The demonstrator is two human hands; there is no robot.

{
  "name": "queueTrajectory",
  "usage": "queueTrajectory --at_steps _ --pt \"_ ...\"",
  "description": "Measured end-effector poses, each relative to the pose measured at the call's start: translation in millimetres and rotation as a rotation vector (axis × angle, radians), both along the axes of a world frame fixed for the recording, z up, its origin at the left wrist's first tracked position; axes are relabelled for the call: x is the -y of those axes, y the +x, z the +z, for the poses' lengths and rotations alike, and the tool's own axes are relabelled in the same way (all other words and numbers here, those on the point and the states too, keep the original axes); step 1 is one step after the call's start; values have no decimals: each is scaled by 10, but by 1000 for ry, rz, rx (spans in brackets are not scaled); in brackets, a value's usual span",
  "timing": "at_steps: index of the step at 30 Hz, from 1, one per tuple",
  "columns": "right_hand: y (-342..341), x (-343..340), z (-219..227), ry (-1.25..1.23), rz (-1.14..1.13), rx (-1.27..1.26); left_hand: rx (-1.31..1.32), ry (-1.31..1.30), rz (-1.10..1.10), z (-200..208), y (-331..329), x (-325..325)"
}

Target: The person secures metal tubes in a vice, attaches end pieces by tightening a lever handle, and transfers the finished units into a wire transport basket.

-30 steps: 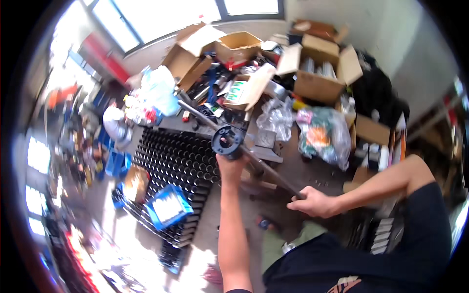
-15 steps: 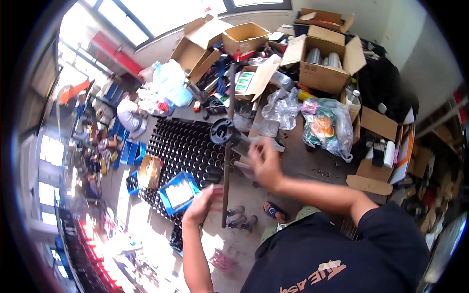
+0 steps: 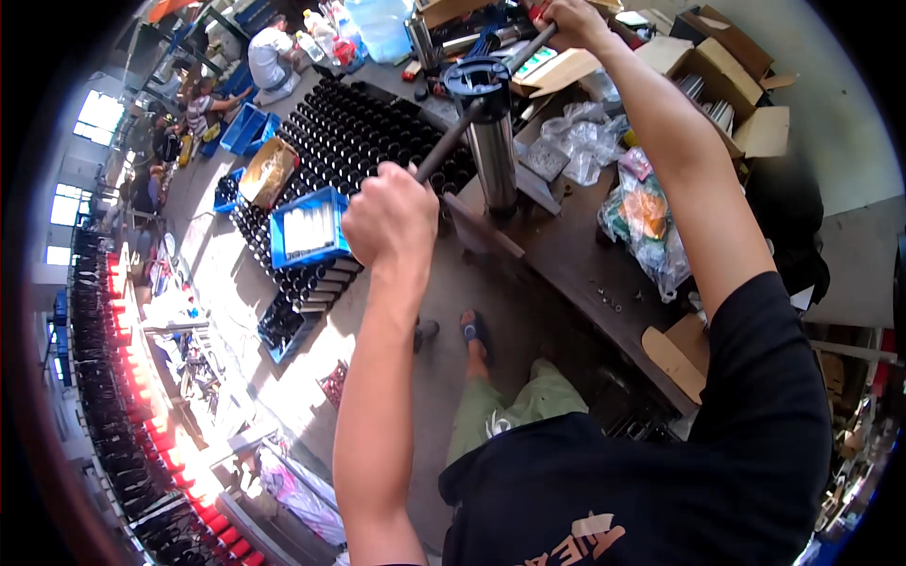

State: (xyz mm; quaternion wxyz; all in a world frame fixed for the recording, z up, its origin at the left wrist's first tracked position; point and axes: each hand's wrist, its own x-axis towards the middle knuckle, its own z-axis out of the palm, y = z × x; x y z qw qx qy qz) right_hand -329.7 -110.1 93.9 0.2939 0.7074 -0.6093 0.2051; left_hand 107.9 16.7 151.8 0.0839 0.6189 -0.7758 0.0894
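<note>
L hand (image 3: 392, 212): fingers closed tight round the near end of a dark bar (image 3: 446, 144). R hand (image 3: 574, 24), arm stretched out, has its fingers wrapped round the far end. Bar runs diag. across the dark cap (image 3: 479, 77) atop a shiny metal cylinder (image 3: 495, 160); exact fit at the cap, can't tell. Cylinder's at the L edge of the desk (image 3: 566, 255), betw. the 2 arms. Clear plastic bag (image 3: 580, 141) just R of it; rows of blk tubes (image 3: 330, 118) to its L, w/ 1 blue bin (image 3: 316, 257) on top.

The dark workbench (image 3: 566, 253) bears plastic bags (image 3: 649, 222) and small metal pieces (image 3: 610, 301).
</note>
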Motion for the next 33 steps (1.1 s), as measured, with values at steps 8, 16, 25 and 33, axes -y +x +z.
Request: queueTrajectory --at_steps 8,16,25,33 --pt "323 -200 -187 57 -244 51 207 -163 -140 -138 399 253" --pt "1420 -2144 453 113 -734 50 -179 -583 -649 -598 494 1937" --pt "1501 -2061 211 198 -833 300 -342 -814 -652 -460 435 2013" --pt "1931 -2546 191 107 -851 299 -288 -722 -741 -726 217 2457"
